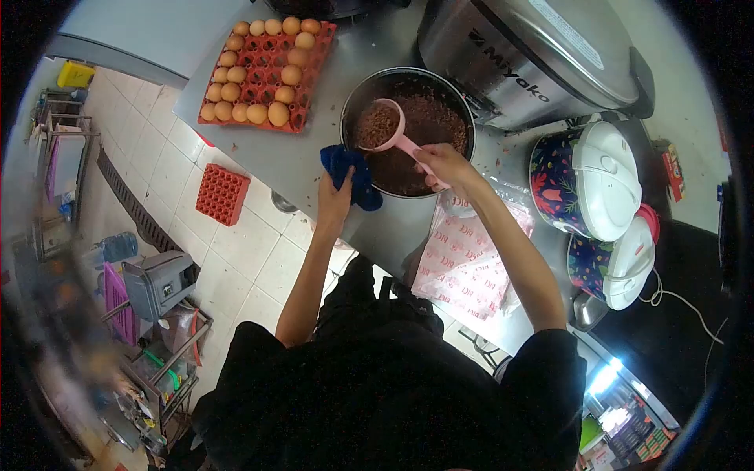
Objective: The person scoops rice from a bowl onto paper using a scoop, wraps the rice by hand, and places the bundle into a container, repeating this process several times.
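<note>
A round metal pot point(471, 145) on the steel counter holds loose reddish-brown food point(430, 118). My right hand point(446, 166) is closed round the handle of a pink scoop point(407, 144). The scoop's bowl, filled with the same brown food, is over the pot's left part. At the pot's lower left rim, my left hand point(336, 192) grips a dark blue cloth point(364, 188) pressed against the pot. Printed paper sheets point(467, 263) lie below the pot, under my right forearm.
A red tray of eggs point(308, 78) sits at the counter's upper left. A large Miyako appliance point(534, 67) stands behind the pot. Two flowered rice containers point(585, 180) point(613, 263) are at the right. An empty red egg tray point(222, 194) is lower left, beyond the counter edge.
</note>
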Tool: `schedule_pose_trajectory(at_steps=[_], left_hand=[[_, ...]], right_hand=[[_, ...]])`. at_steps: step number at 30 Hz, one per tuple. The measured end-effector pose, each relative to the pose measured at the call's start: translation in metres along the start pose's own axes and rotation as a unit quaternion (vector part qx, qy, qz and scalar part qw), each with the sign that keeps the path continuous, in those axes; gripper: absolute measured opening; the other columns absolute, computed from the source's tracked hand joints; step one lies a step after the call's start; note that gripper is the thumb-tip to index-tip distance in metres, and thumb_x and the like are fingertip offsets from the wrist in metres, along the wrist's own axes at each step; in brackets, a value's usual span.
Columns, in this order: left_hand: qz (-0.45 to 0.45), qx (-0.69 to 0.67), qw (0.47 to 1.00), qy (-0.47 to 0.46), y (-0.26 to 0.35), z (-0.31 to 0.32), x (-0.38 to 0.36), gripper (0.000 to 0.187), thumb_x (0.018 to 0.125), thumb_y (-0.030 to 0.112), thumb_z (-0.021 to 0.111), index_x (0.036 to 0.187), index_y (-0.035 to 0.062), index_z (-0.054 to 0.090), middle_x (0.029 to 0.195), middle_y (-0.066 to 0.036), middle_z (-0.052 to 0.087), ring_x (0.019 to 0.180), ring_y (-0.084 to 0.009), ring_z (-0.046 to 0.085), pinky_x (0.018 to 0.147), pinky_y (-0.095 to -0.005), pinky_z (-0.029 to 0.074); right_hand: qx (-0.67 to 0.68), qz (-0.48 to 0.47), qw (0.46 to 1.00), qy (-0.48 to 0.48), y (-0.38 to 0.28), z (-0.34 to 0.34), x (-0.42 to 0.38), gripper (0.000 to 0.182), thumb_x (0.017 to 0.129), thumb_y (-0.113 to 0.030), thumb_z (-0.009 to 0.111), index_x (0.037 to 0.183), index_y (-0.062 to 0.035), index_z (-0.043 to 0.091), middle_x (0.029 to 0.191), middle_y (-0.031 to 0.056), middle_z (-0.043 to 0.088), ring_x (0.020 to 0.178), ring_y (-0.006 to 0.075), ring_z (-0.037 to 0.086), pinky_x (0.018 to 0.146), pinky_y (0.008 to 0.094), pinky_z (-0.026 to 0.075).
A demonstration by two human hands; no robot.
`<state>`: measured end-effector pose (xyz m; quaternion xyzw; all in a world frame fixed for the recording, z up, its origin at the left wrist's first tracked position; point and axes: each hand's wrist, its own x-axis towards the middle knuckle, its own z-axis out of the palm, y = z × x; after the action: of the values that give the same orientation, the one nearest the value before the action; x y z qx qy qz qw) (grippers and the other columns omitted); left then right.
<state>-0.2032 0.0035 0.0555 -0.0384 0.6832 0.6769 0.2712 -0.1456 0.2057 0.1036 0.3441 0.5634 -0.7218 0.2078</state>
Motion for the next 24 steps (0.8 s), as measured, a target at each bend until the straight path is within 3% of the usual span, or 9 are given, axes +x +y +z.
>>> schedule_pose_trajectory(at_steps=[6, 9, 11, 13, 14, 16, 18, 19, 24], left_hand=[[0.142, 0.069, 0.985, 0.073, 0.001, -0.027, 0.040, 0.039, 0.086, 0.029, 0.051, 0.108, -0.0037, 0.046, 0.103, -0.013, 0.055, 0.093, -0.0187, 0.051, 0.084, -0.0300, 0.038], [0.217, 0.312, 0.913, 0.150, -0.040, -0.031, 0.066, 0.039, 0.085, 0.028, 0.052, 0.106, -0.0040, 0.046, 0.099, -0.017, 0.054, 0.089, -0.0276, 0.051, 0.082, -0.0374, 0.038], [0.366, 0.444, 0.789, 0.214, -0.045, -0.022, 0.011, 0.036, 0.083, 0.026, 0.052, 0.103, -0.0027, 0.047, 0.092, -0.019, 0.051, 0.087, -0.0350, 0.048, 0.080, -0.0444, 0.035], [0.397, 0.457, 0.790, -0.101, -0.101, -0.011, -0.030, 0.032, 0.080, 0.021, 0.053, 0.102, -0.0015, 0.047, 0.088, -0.019, 0.048, 0.085, -0.0357, 0.047, 0.077, -0.0459, 0.035], [0.371, 0.384, 0.821, -0.203, -0.095, 0.023, -0.065, 0.035, 0.079, 0.021, 0.054, 0.104, -0.0016, 0.046, 0.094, -0.021, 0.049, 0.089, -0.0364, 0.047, 0.081, -0.0456, 0.035], [0.346, 0.396, 0.772, -0.356, -0.107, 0.083, -0.096, 0.048, 0.078, 0.028, 0.057, 0.113, -0.0019, 0.043, 0.111, -0.022, 0.047, 0.104, -0.0344, 0.044, 0.088, -0.0445, 0.033], [0.358, 0.357, 0.731, -0.458, -0.108, 0.124, -0.128, 0.055, 0.078, 0.033, 0.056, 0.118, -0.0010, 0.041, 0.118, -0.021, 0.044, 0.112, -0.0323, 0.039, 0.096, -0.0454, 0.024], [0.411, 0.402, 0.650, -0.497, -0.111, 0.133, -0.140, 0.057, 0.080, 0.034, 0.053, 0.123, -0.0018, 0.037, 0.127, -0.018, 0.036, 0.120, -0.0297, 0.032, 0.101, -0.0471, 0.016], [0.482, 0.466, 0.443, -0.595, -0.149, 0.132, -0.166, 0.057, 0.079, 0.036, 0.052, 0.122, 0.0011, 0.039, 0.132, -0.015, 0.032, 0.122, -0.0262, 0.029, 0.101, -0.0492, 0.014]], right_hand=[[0.048, -0.052, 0.997, 0.044, 0.000, -0.022, -0.040, 0.024, 0.087, -0.024, 0.048, 0.097, -0.0025, 0.051, 0.069, 0.0000, 0.050, 0.042, 0.0045, 0.038, 0.034, 0.0196, 0.027], [0.060, -0.114, 0.990, 0.064, 0.009, -0.037, -0.087, 0.024, 0.088, -0.025, 0.047, 0.092, -0.0021, 0.052, 0.065, -0.0010, 0.047, 0.042, 0.0050, 0.038, 0.036, 0.0185, 0.027], [0.089, -0.102, 0.984, 0.113, 0.021, -0.047, -0.130, 0.027, 0.088, -0.026, 0.046, 0.097, -0.0015, 0.052, 0.066, -0.0018, 0.047, 0.042, 0.0043, 0.037, 0.036, 0.0180, 0.025], [0.107, -0.101, 0.978, 0.146, 0.038, -0.057, -0.168, 0.028, 0.088, -0.026, 0.046, 0.101, -0.0022, 0.053, 0.066, -0.0028, 0.046, 0.041, 0.0034, 0.035, 0.036, 0.0181, 0.025], [0.115, -0.097, 0.976, 0.157, 0.051, -0.061, -0.181, 0.028, 0.088, -0.026, 0.046, 0.101, -0.0022, 0.053, 0.066, -0.0028, 0.046, 0.041, 0.0034, 0.035, 0.036, 0.0181, 0.025], [0.143, -0.106, 0.970, 0.166, 0.077, -0.069, -0.200, 0.027, 0.088, -0.027, 0.047, 0.097, -0.0026, 0.054, 0.065, -0.0032, 0.046, 0.041, 0.0028, 0.034, 0.036, 0.0179, 0.025], [0.152, -0.101, 0.962, 0.202, 0.105, -0.070, -0.213, 0.027, 0.088, -0.028, 0.048, 0.095, -0.0028, 0.054, 0.065, -0.0032, 0.045, 0.041, 0.0025, 0.034, 0.036, 0.0178, 0.025], [0.155, -0.093, 0.957, 0.226, 0.119, -0.069, -0.217, 0.027, 0.088, -0.028, 0.048, 0.093, -0.0031, 0.054, 0.065, -0.0033, 0.045, 0.041, 0.0023, 0.034, 0.036, 0.0176, 0.025], [0.152, -0.078, 0.925, 0.339, 0.211, -0.063, -0.213, 0.027, 0.090, -0.029, 0.044, 0.099, -0.0056, 0.055, 0.065, -0.0037, 0.044, 0.044, 0.0034, 0.036, 0.039, 0.0181, 0.030]])
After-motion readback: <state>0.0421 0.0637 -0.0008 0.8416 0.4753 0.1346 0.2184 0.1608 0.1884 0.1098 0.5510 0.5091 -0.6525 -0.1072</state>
